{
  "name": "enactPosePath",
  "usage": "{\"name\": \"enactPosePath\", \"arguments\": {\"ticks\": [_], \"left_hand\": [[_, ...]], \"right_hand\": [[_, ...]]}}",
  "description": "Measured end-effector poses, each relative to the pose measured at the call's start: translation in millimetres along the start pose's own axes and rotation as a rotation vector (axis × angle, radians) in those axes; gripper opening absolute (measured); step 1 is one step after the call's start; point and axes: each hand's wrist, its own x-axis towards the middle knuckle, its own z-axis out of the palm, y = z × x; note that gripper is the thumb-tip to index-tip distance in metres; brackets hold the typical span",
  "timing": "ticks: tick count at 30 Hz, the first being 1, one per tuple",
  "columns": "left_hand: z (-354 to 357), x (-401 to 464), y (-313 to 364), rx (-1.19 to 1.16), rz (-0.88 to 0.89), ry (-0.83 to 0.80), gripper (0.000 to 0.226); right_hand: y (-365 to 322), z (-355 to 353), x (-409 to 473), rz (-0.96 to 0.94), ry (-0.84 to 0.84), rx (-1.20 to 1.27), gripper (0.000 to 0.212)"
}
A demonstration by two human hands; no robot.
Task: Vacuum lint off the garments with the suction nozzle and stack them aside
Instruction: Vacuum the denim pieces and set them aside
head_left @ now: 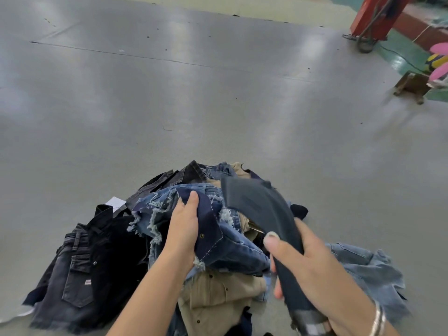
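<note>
A heap of garments lies on a grey work surface (218,105). My left hand (184,229) grips a frayed dark blue denim piece (213,234) on top of the heap. My right hand (303,260) grips the dark grey suction nozzle (261,209), whose wide flat mouth points up and away over the pile. Under the denim lie tan trousers (218,292). Black jeans (80,275) lie spread at the left, and a light blue denim garment (368,270) lies at the right.
A red machine base (378,18) with cables stands at the far right. Near it are a small wooden stool (412,86) and pink and yellow objects (438,61) over a green floor. A white tag (116,203) pokes out of the heap.
</note>
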Motion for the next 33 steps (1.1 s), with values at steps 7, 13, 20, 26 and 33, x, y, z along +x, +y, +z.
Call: {"name": "enactPosePath", "arguments": {"ticks": [7,13,20,26,33], "left_hand": [[2,-5,-4,0.05,0.021,-0.068,0.025],[-2,-6,-4,0.138,0.032,-0.064,0.02],[-19,-1,2,0.04,-0.191,-0.099,0.015],[-11,6,-7,-0.108,-0.281,-0.048,0.035],[2,2,-21,-0.173,-0.154,-0.102,0.034]], "right_hand": [[0,9,6,0.055,-0.04,-0.044,0.014],[-9,-5,11,-0.061,0.205,0.05,0.009],[3,-6,-4,0.06,-0.011,0.002,0.017],[5,5,-4,0.082,-0.094,-0.061,0.015],[4,17,4,0.084,-0.063,-0.128,0.015]]}}
